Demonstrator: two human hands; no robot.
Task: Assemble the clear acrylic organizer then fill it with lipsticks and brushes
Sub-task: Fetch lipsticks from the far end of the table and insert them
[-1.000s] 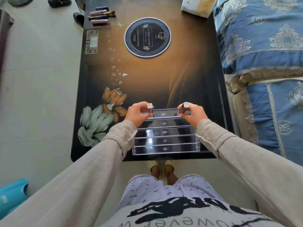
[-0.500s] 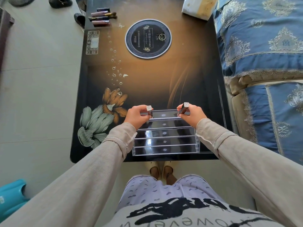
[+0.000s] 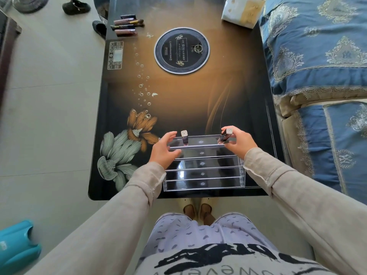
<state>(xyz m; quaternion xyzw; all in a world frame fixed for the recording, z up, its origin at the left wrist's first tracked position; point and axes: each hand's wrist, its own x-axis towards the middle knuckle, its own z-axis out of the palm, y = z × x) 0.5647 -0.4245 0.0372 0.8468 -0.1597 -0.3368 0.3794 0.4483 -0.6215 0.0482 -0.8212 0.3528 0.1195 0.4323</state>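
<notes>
1. While the organizer (image 3: 203, 165) stood assembled at the near edge of the table (image 3: 178, 108), filling was judged to be the step in hand, at its very start.
2. One lipstick (image 3: 184, 137) was seen upright in the organizer's far tier, toward its left end, with no finger on it.
3. The left hand (image 3: 163, 149) was held open just beside that lipstick, fingers spread and gripping nothing.
4. A second lipstick (image 3: 225, 135) was pinched in the closed fingers of the right hand (image 3: 237, 142), tilted over the right end of the same far tier; whether its base touched the tier could not be told.
5. The four nearer tiers of the organizer were seen to hold nothing.
6. More lipsticks and brushes (image 3: 127, 24) were left in a small heap well beyond the organizer, at the table's far left corner.
7. The next move was judged to call for the tilted lipstick to be brought upright and seated in the tier before the grip was eased.
8. Care was judged to be needed there, since a narrow tube released at a slant could topple.
9. A long reach past the organizer to the heap was judged to be required afterwards, because most of the items were not yet placed.
</notes>
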